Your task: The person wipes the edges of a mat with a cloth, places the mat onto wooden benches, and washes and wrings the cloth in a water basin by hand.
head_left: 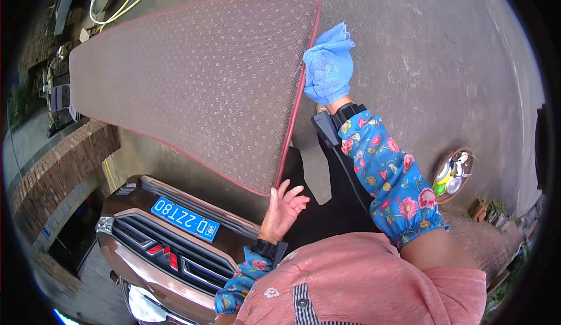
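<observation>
A long mat (193,85), brownish-pink with pale dots and a red bound edge, stretches away to the left in front of me. At its near right edge, my right hand (338,103) is wrapped in a blue cloth (328,71) that touches the red binding. The cloth hides the fingers. By the mat's lower corner is my left hand (283,207), palm turned up and fingers apart, with the fingertips at or touching the binding. I cannot tell whether the thumb bears on the mat.
A brown car front (175,231) with a blue licence plate (184,219) stands at lower left, close to my left arm. A round basket (454,176) with bottles or brushes sits on the concrete at right. A yellow hose (131,4) lies at upper left, and a brick edge (76,155) runs at left.
</observation>
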### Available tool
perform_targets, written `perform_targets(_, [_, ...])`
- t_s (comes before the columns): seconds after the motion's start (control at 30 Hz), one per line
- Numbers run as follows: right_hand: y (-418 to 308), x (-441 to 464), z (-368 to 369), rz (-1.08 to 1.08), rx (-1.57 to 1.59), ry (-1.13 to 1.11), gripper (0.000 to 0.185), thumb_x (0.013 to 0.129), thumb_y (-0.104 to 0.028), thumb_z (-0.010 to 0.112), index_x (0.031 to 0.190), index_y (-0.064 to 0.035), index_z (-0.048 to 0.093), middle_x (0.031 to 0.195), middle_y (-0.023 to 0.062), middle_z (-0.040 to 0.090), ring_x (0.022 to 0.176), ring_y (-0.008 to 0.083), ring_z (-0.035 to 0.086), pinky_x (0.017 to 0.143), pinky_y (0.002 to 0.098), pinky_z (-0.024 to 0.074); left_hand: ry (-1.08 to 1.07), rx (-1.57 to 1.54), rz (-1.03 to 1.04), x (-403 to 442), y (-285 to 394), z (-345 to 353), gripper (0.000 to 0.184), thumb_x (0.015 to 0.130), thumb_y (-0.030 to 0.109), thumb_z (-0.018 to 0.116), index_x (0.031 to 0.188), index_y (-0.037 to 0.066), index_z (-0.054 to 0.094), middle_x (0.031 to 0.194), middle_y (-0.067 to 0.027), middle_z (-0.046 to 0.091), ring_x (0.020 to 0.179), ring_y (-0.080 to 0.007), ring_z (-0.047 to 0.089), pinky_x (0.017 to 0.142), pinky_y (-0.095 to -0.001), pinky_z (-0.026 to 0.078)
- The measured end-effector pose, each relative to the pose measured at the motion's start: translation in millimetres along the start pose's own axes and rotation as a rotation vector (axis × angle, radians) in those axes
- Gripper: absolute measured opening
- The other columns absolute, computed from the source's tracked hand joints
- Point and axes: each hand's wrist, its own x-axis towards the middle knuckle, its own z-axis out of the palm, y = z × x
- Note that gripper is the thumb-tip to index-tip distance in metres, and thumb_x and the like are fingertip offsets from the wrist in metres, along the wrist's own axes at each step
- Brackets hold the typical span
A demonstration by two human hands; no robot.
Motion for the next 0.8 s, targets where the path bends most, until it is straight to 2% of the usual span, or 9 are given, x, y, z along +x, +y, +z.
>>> perform_targets(0.1, [-5, 6, -11, -0.263, 0.106, 0.278, 0.048, 0.061, -0.026, 0.069, 0.099, -0.0025, 0.053, 0.096, 0.0194, 0.054, 0.092, 0.0374, 0.054, 0.086, 0.0421, 0.0425, -0.288, 0.236, -0.268, 33, -6, 32, 0.061, 0.092, 0.054, 0.031, 0.129, 0.006, 0.039, 0.112, -0.0165, 0.057, 0.092, -0.03, 0.061, 0.076, -0.033, 0.047])
perform_targets(0.13, [-7, 3, -17, -0.243, 0.154, 0.285, 0.035, 0.065, -0.03, 0.067, 0.086, -0.0039, 0.055, 0.087, 0.0194, 0.055, 0.086, 0.0372, 0.054, 0.076, 0.0408, 0.045, -0.319, 0.325, -0.199, 52, -5, 44, 0.06, 0.092, 0.054, 0.031, 0.129, 0.007, 0.04, 0.109, -0.0157, 0.058, 0.088, -0.0276, 0.061, 0.072, -0.03, 0.046])
perform_targets(0.27, [-17, 3, -48, -0.438, 0.209, 0.281, 0.033, 0.063, -0.028, 0.065, 0.083, -0.0025, 0.055, 0.084, 0.0199, 0.054, 0.082, 0.0383, 0.054, 0.073, 0.0436, 0.0454, -0.154, 0.105, 0.135, 115, 12, 98, 0.064, 0.087, 0.06, 0.038, 0.123, 0.007, 0.037, 0.093, -0.0116, 0.058, 0.076, -0.0231, 0.059, 0.065, -0.0295, 0.045])
perform_targets(0.37, [-13, 7, -42, -0.353, 0.072, 0.264, 0.028, 0.063, -0.027, 0.063, 0.079, -0.0047, 0.059, 0.082, 0.0172, 0.056, 0.079, 0.0362, 0.056, 0.072, 0.0431, 0.0457, -0.049, -0.191, 0.246, 142, 23, 108, 0.065, 0.079, 0.067, 0.047, 0.112, 0.011, 0.044, 0.084, -0.0084, 0.06, 0.074, -0.0215, 0.057, 0.064, -0.0304, 0.043])
perform_targets(0.4, [-9, 4, -48, -0.227, 0.066, -0.013, 0.059, 0.053, -0.039, 0.074, 0.098, -0.0041, 0.058, 0.103, 0.0224, 0.055, 0.096, 0.0397, 0.053, 0.084, 0.0451, 0.0435, -0.071, -0.336, 0.135, 148, 28, 105, 0.064, 0.076, 0.066, 0.051, 0.104, 0.008, 0.048, 0.079, -0.0067, 0.059, 0.07, -0.0212, 0.055, 0.061, -0.0306, 0.042])
perform_targets(0.43, [-8, 7, -45, -0.231, 0.06, -0.01, 0.059, 0.053, -0.039, 0.074, 0.098, -0.0041, 0.058, 0.103, 0.0224, 0.055, 0.096, 0.0397, 0.053, 0.084, 0.0451, 0.0435, -0.078, -0.338, 0.136, 153, 27, 102, 0.064, 0.076, 0.066, 0.051, 0.104, 0.008, 0.048, 0.079, -0.0067, 0.059, 0.07, -0.0212, 0.055, 0.061, -0.0306, 0.042])
perform_targets(0.53, [-3, 7, -37, -0.334, -0.032, 0.147, 0.033, 0.06, -0.026, 0.067, 0.084, -0.0056, 0.061, 0.094, 0.0188, 0.058, 0.092, 0.037, 0.055, 0.081, 0.0431, 0.045, -0.116, -0.332, 0.231, 156, 23, 95, 0.067, 0.077, 0.063, 0.055, 0.099, 0.0, 0.049, 0.082, -0.0074, 0.06, 0.072, -0.0238, 0.056, 0.064, -0.0318, 0.043])
perform_targets(0.6, [-16, 8, -46, -0.182, -0.117, 0.052, 0.013, 0.064, -0.016, 0.059, 0.072, -0.0061, 0.059, 0.085, 0.016, 0.058, 0.086, 0.0338, 0.056, 0.075, 0.0413, 0.0464, -0.023, -0.351, 0.276, 149, 26, 124, 0.065, 0.078, 0.06, 0.055, 0.098, -0.001, 0.049, 0.084, -0.0085, 0.061, 0.074, -0.0252, 0.057, 0.067, -0.033, 0.044])
perform_targets(0.8, [18, 58, -26, -0.107, -0.061, 0.101, 0.015, 0.069, -0.017, 0.057, 0.078, -0.0054, 0.059, 0.085, 0.0172, 0.057, 0.087, 0.0358, 0.056, 0.079, 0.0433, 0.0457, -0.031, -0.39, 0.254, 129, 33, 129, 0.044, 0.087, 0.046, 0.054, 0.072, 0.004, 0.057, 0.071, -0.008, 0.062, 0.077, -0.027, 0.06, 0.074, -0.0368, 0.047])
